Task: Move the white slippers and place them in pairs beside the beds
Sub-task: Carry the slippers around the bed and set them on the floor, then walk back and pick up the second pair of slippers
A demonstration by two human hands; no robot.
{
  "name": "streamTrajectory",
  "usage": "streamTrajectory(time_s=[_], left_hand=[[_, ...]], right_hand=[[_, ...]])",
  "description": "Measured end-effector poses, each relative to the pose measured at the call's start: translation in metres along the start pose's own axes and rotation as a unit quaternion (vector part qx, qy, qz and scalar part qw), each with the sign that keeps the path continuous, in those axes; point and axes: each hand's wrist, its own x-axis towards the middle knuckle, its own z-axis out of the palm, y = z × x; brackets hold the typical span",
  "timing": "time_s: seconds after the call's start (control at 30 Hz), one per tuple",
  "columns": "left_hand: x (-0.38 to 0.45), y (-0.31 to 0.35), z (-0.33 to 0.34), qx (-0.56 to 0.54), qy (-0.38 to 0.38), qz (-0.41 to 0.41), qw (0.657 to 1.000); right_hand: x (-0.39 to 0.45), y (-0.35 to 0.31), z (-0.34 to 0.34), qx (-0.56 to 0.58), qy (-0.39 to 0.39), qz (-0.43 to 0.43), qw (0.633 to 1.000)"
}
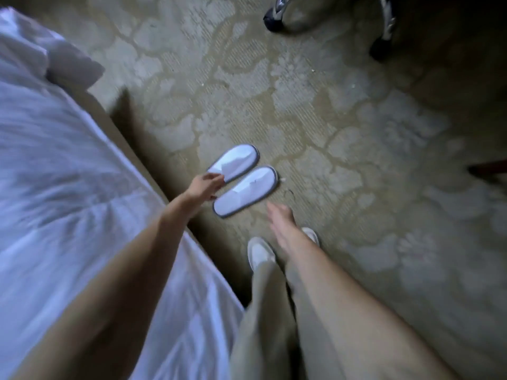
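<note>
Two white slippers with grey edging lie side by side on the patterned carpet beside the bed [82,165]: the far slipper [236,161] and the near slipper [247,190]. My left hand [204,186] hovers at the heel ends of the pair, fingers spread, fingertips touching or just above the far slipper's heel. My right hand [282,223] is blurred, fingers loose and apart, a little below and right of the near slipper, holding nothing.
The bed with white linen fills the left side, its edge running diagonally. My own feet in white shoes [260,252] stand just behind the slippers. Chair legs with castors [274,20] stand at the top right. Dark furniture [488,171] is at the right edge.
</note>
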Motion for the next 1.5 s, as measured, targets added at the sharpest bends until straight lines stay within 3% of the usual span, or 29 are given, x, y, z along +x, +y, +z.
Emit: streamTrajectory(time_s=[0.1, 0.23, 0.37, 0.5, 0.63, 0.77, 0.9, 1.07, 1.17, 1.23, 1.27, 1.43, 1.5], left_hand=[[-0.137, 0.028, -0.007, -0.094, -0.020, -0.049, 0.994], [-0.298, 0.045, -0.020, -0.211, -0.056, -0.045, 0.975], [-0.428, 0.042, 0.002, -0.308, 0.050, -0.029, 0.950], [-0.518, 0.004, 0.057, -0.413, 0.118, -0.005, 0.903], [-0.602, -0.060, 0.159, -0.508, 0.214, -0.045, 0.833], [-0.683, -0.137, 0.320, -0.622, 0.248, -0.122, 0.732], [-0.749, -0.196, 0.493, -0.717, 0.282, -0.195, 0.608], [-0.801, -0.230, 0.657, -0.808, 0.241, -0.293, 0.450], [-0.821, -0.268, 0.717, -0.831, 0.201, -0.300, 0.424], [-0.842, -0.289, 0.720, -0.851, 0.213, -0.278, 0.391], [-0.858, -0.301, 0.710, -0.848, 0.227, -0.284, 0.384], [-0.933, -0.386, 0.626, -0.810, 0.365, -0.190, 0.418], [-0.947, -0.423, 0.601, -0.801, 0.410, -0.183, 0.397]], right_hand=[[-0.142, -0.051, -0.050, -0.042, -0.021, 0.025, 0.999], [-0.284, -0.092, -0.117, -0.166, -0.049, 0.013, 0.985], [-0.357, -0.096, -0.178, -0.290, -0.053, -0.025, 0.955], [-0.385, -0.087, -0.233, -0.429, -0.093, -0.030, 0.898], [-0.396, -0.076, -0.295, -0.555, -0.143, -0.054, 0.818], [-0.405, -0.067, -0.385, -0.680, -0.134, -0.072, 0.717], [-0.405, -0.049, -0.442, -0.767, -0.115, -0.085, 0.625], [-0.438, 0.031, -0.450, -0.804, -0.146, -0.097, 0.568], [-0.471, 0.096, -0.436, -0.823, -0.187, -0.100, 0.528], [-0.497, 0.146, -0.422, -0.836, -0.213, -0.099, 0.496], [-0.513, 0.174, -0.416, -0.836, -0.229, -0.096, 0.490], [-0.590, 0.313, -0.372, -0.816, -0.336, -0.068, 0.466], [-0.614, 0.362, -0.349, -0.812, -0.355, -0.064, 0.458]])
